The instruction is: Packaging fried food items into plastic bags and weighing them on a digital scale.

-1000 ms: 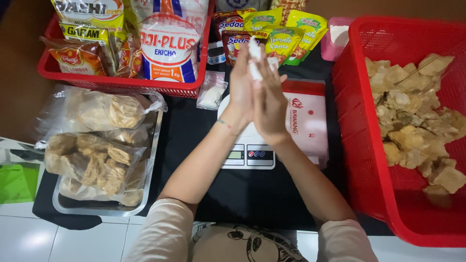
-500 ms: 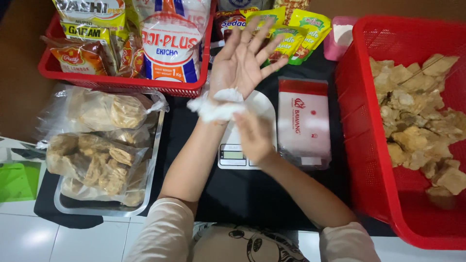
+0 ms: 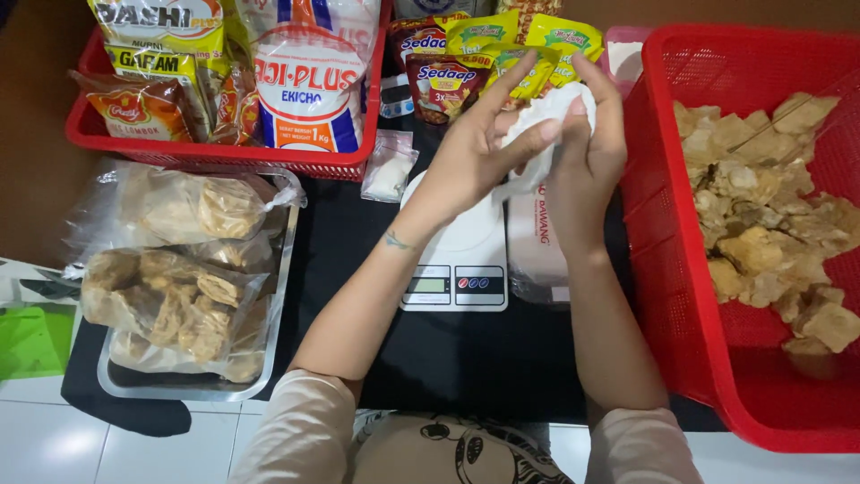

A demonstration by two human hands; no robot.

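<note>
Where the white tiled floor [image 3: 54,439] shows at the lower left, a low surface under a black cloth [image 3: 466,358] begins, and brown board closes the scene at the top. The largest thing on the cloth is the big red plastic basket [image 3: 663,296] at the right, its walls a fine mesh, heaped with pale, rough, irregular fried chips [image 3: 770,233]. At the upper left a shallower red tray [image 3: 224,154] stands packed with glossy printed seasoning bags, the tallest a white 1 with blue and orange print [image 3: 309,76]. Below it a rectangular steel tray [image 3: 193,381] carries clear, crinkled plastic bags of brown crackers [image 3: 170,300]. In the middle lies a flat white digital scale [image 3: 457,260] with a small display, touching a flat white-and-red packet [image 3: 536,255] just to its right. Yellow-green and dark red sachets [image 3: 448,81] lie behind them, and a small clear pouch of white powder [image 3: 390,168] sits near the scale.

Above the scale both hands meet on a crumpled white tissue [image 3: 542,125] (soft, wadded, perhaps damp, though that is hard to tell). The left hand [image 3: 470,157] has its fingers stretched out and spread, the thumb pressing on the tissue. The right hand [image 3: 591,152] curls its fingers together around the wad from the other side.
</note>
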